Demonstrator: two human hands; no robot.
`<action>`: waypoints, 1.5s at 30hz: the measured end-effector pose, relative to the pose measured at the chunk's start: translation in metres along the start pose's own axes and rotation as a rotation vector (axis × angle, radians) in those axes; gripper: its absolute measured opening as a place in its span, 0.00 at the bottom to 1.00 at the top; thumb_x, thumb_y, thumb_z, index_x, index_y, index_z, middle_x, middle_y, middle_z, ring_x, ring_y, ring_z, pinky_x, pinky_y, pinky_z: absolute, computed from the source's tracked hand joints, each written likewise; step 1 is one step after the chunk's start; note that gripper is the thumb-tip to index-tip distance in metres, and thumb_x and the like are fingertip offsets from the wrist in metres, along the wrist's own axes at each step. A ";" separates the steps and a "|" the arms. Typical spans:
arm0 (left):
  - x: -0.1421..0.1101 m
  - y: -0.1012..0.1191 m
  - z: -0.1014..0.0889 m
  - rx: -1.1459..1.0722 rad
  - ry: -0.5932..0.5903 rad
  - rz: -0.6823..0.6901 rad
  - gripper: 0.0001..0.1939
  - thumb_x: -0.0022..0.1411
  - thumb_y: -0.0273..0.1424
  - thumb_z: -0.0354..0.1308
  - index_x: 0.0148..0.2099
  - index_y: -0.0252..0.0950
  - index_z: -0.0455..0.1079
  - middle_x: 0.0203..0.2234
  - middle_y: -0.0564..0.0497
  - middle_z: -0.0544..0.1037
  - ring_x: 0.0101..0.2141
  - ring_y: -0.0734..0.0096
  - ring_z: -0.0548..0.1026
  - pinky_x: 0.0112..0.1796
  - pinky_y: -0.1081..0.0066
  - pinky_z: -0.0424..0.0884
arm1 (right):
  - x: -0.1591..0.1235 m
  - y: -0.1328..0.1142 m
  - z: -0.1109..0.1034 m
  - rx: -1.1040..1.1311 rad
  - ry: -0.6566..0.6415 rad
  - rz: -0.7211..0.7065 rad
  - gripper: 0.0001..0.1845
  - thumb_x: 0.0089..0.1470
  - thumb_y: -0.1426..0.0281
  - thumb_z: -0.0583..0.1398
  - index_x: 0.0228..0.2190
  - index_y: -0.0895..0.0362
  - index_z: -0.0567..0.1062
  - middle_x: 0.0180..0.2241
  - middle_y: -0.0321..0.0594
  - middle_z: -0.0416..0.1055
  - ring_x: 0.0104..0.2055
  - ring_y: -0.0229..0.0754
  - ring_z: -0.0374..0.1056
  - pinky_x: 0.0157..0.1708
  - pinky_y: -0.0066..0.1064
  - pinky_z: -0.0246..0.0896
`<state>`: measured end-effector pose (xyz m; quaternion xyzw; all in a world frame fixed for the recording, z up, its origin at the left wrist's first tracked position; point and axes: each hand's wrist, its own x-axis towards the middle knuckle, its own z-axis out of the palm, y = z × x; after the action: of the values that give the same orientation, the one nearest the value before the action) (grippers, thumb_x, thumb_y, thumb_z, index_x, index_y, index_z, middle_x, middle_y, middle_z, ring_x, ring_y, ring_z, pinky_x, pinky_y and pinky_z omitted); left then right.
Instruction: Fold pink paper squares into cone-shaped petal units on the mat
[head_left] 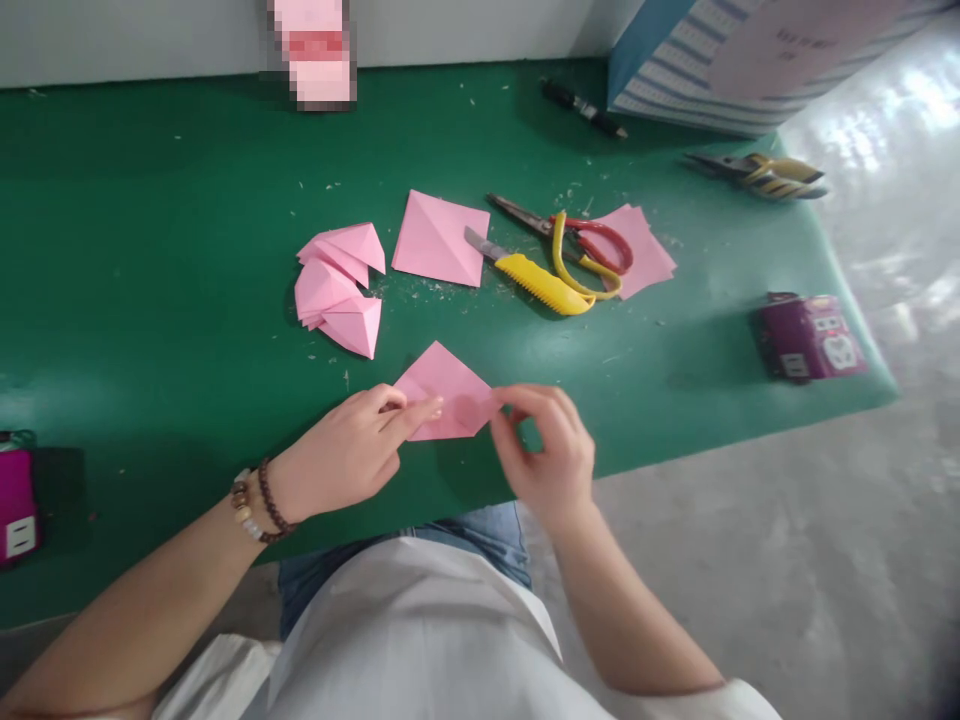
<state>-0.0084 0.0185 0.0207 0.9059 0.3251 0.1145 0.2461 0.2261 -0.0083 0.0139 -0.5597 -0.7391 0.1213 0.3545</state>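
Observation:
A folded pink paper (448, 385) lies near the front edge of the green table (150, 250). My left hand (352, 450) presses on its left part with the forefinger stretched across it. My right hand (547, 450) pinches the paper's right corner between thumb and fingers. A bead bracelet sits on my left wrist.
Several folded pink pieces (339, 285) lie behind, with a pink square (439, 238), a yellow utility knife (532, 280), scissors (577, 245) on more pink sheets (645, 250), pliers (765, 175), a black pen (583, 108), a purple box (810, 335) and a striped box (735, 60).

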 end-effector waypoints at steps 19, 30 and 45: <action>0.003 -0.004 -0.003 0.274 0.033 0.173 0.16 0.67 0.40 0.55 0.49 0.36 0.73 0.55 0.46 0.74 0.57 0.53 0.67 0.56 0.52 0.65 | 0.009 0.032 -0.020 -0.077 -0.362 -0.521 0.07 0.60 0.74 0.60 0.38 0.53 0.79 0.44 0.42 0.77 0.52 0.47 0.68 0.45 0.39 0.67; -0.001 -0.001 0.001 0.158 0.043 0.205 0.16 0.65 0.32 0.58 0.52 0.30 0.70 0.50 0.43 0.76 0.53 0.57 0.72 0.54 0.58 0.70 | 0.018 0.028 -0.003 0.083 -0.362 -0.375 0.08 0.61 0.71 0.60 0.42 0.55 0.76 0.36 0.42 0.78 0.42 0.44 0.70 0.43 0.39 0.67; 0.001 0.005 -0.003 0.196 0.006 0.200 0.13 0.65 0.30 0.57 0.50 0.32 0.72 0.47 0.44 0.78 0.50 0.58 0.74 0.53 0.58 0.72 | 0.023 0.021 0.008 0.043 -0.351 -0.248 0.05 0.60 0.72 0.61 0.34 0.54 0.78 0.35 0.38 0.79 0.40 0.44 0.68 0.42 0.38 0.63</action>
<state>-0.0058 0.0167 0.0263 0.9532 0.2435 0.1087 0.1428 0.2336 0.0214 0.0054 -0.4272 -0.8500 0.1879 0.2444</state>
